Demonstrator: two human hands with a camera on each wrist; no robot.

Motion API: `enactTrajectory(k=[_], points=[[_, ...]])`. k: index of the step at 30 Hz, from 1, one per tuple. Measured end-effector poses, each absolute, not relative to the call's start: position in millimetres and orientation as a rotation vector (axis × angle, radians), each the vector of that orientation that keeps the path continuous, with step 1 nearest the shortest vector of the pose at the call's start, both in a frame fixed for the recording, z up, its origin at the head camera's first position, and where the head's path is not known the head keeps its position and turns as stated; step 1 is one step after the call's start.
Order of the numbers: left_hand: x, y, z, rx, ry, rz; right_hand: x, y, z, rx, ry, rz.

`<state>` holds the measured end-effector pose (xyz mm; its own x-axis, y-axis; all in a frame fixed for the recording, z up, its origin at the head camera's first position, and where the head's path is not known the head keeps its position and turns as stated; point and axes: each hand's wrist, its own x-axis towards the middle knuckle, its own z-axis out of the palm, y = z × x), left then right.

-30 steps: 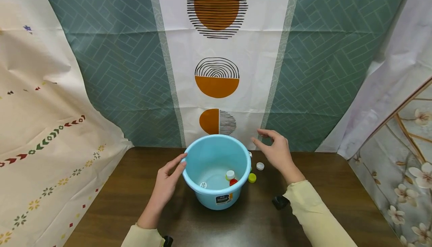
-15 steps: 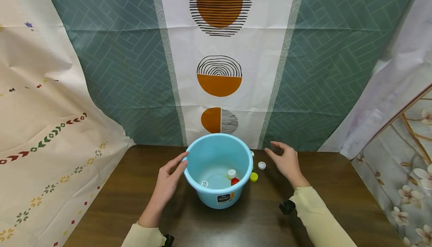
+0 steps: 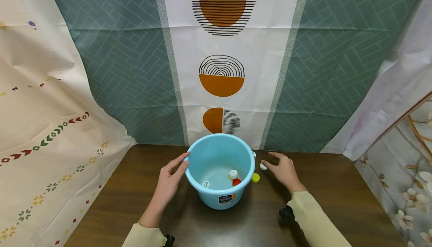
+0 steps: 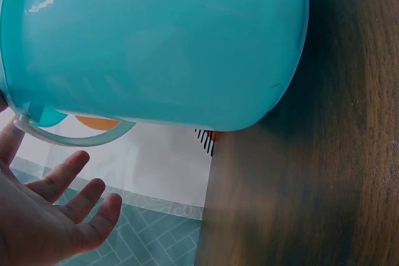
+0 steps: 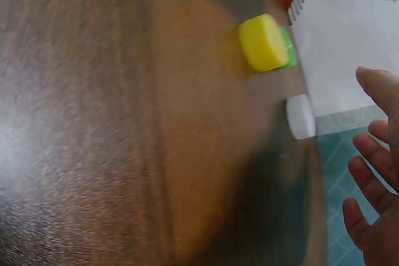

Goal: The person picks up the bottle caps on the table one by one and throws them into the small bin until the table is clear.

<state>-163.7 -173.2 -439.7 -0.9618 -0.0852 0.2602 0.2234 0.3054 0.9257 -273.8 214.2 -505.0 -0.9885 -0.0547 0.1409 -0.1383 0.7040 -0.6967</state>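
A light blue bucket (image 3: 219, 198) stands upright on the table, with several bottle caps inside, among them a white cap (image 3: 233, 174) and a red cap (image 3: 236, 182). My left hand (image 3: 168, 179) holds its left rim between thumb and index finger; the other fingers are spread outside in the left wrist view. To the bucket's right, my right hand (image 3: 283, 170) hovers with thumb and fingers apart over a loose white cap (image 3: 263, 167), partly covered by the thumb in the head view. In the right wrist view, that hand looks apart from the white cap (image 5: 300, 117).
A yellow-green cap (image 3: 255, 178) lies between bucket and right hand; a green cap (image 5: 288, 48) shows behind it in the right wrist view. The bucket's handle (image 4: 81, 140) hangs at its far side. Patterned cloth (image 3: 135, 71) hangs behind the brown table (image 3: 135, 187).
My right hand has moved away from beside the bucket's far right rim, then down over the loose white cap. The left hand stays at the rim. The head view has shifted slightly.
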Motion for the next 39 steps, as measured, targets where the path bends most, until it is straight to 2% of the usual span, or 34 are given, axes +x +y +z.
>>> enactTrajectory(k=[9, 24, 39], points=[[-149.9, -164.5, -411.2, -0.094, -2.348, -1.739, -274.9, 213.6, -518.9, 0.157, -2.875, 1.076], [-164.8, -172.4, -441.4, -0.098, -2.320, -1.710, -276.1, 209.6, -530.7, 0.170, -2.929, 0.953], [-147.9, -163.3, -409.1, -0.095, -2.337, -1.756, -274.2, 210.7, -533.1, 0.170, -2.920, 0.934]])
